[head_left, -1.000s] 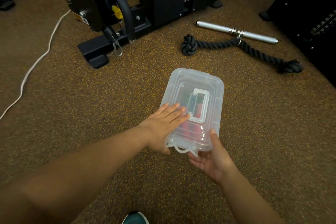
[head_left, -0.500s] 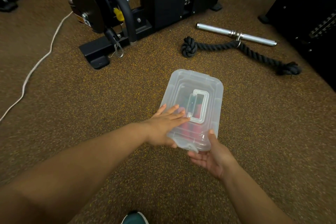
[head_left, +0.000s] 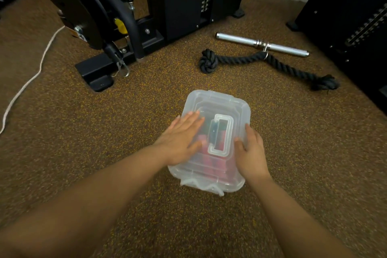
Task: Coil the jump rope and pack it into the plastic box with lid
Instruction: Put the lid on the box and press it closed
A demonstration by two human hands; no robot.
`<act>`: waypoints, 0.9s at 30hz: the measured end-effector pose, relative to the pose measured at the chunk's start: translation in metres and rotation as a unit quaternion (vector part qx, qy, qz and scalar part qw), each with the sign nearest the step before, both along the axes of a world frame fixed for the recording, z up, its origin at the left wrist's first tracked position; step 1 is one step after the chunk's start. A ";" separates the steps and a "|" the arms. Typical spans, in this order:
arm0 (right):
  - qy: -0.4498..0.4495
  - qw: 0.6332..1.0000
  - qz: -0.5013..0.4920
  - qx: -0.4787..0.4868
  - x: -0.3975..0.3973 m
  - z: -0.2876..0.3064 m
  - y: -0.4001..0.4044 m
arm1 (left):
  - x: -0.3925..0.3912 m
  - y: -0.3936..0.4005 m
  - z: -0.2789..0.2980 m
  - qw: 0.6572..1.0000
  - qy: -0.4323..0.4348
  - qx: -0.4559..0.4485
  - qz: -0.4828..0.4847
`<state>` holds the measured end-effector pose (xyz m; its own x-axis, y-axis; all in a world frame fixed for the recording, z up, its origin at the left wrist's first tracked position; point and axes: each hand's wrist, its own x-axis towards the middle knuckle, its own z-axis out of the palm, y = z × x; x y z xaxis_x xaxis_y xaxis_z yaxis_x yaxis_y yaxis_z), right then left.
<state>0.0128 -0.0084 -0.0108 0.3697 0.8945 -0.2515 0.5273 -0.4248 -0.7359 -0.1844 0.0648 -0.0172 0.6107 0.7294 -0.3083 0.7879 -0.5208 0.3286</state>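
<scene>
A clear plastic box [head_left: 217, 104] stands on the speckled brown floor with its lid on. The lid has a moulded handle [head_left: 227, 132] in its middle. Through the plastic I see the jump rope [head_left: 211, 163] as blurred red and dark shapes inside. My left hand [head_left: 182, 138] lies flat, palm down, on the left half of the lid with fingers spread. My right hand [head_left: 250, 153] rests palm down on the right half of the lid, fingers over the right edge. A white clasp [head_left: 201, 185] shows at the box's near end.
A black cable machine base [head_left: 98, 73] with a carabiner stands at back left. A black tricep rope [head_left: 272, 63] and a chrome bar [head_left: 261, 45] lie behind the box. A white cord [head_left: 25, 84] runs along the floor at left. Another black machine [head_left: 345, 16] fills the right.
My right hand moved from under the box's near end up onto the right side of the lid. My left hand slid further onto the lid.
</scene>
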 end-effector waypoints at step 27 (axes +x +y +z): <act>0.179 0.969 -0.168 0.031 0.025 -0.040 0.081 | 0.076 0.152 -0.006 0.887 -0.245 -0.253 0.297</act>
<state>0.0377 0.0731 -0.0506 0.5416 0.7561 -0.3674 0.0725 -0.4775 -0.8756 -0.1086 0.2167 -0.0235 0.3160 0.8109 -0.4925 0.5721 0.2512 0.7808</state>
